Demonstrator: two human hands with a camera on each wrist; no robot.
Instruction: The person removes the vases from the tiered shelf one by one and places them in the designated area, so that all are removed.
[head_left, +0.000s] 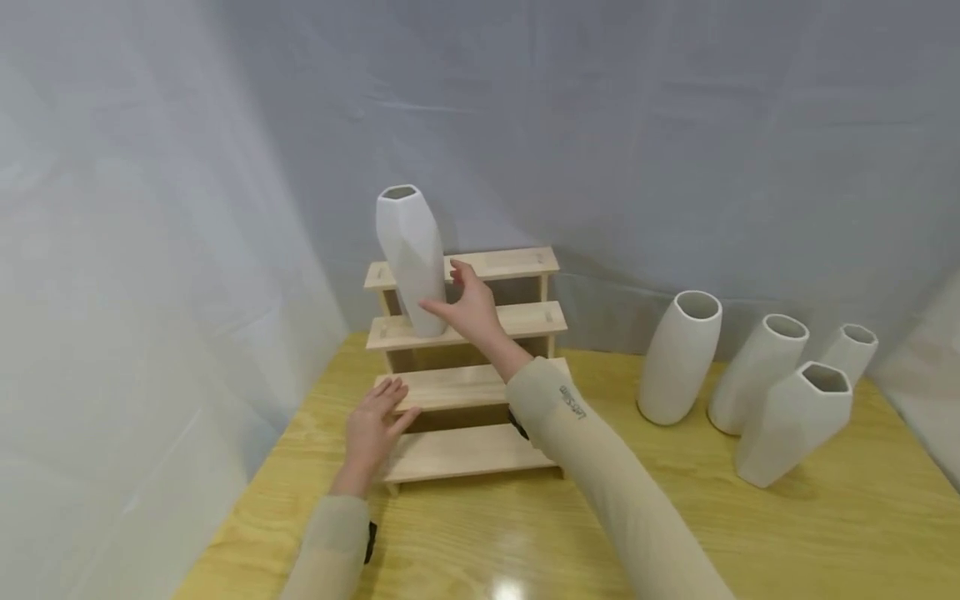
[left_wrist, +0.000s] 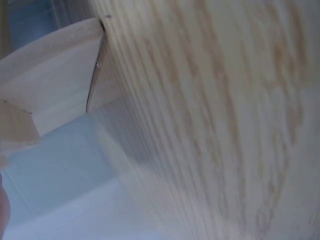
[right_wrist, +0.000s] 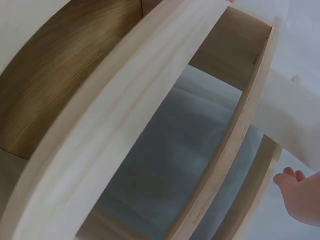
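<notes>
A tall white faceted vase (head_left: 411, 242) stands near the left end of the second step from the top of a pale wooden stepped rack (head_left: 472, 452). Beside its lower part is my right hand (head_left: 476, 312), thumb and fingers spread apart; the thumb overlaps the vase's edge, and whether it touches is unclear. The right wrist view has the hand (right_wrist: 300, 195) below the pale vase (right_wrist: 292, 117). At the rack's left side, my left hand (head_left: 372, 427) has its fingertips on the end of a lower step. Only a sliver of it shows in the left wrist view.
Toward the right of the wooden table (head_left: 465, 550) stand a rounded white vase (head_left: 677, 362), a slanted one (head_left: 757, 375), a faceted one (head_left: 787, 429) and a partly hidden narrow one (head_left: 849, 354). Grey cloth (head_left: 600, 167) hangs behind the rack.
</notes>
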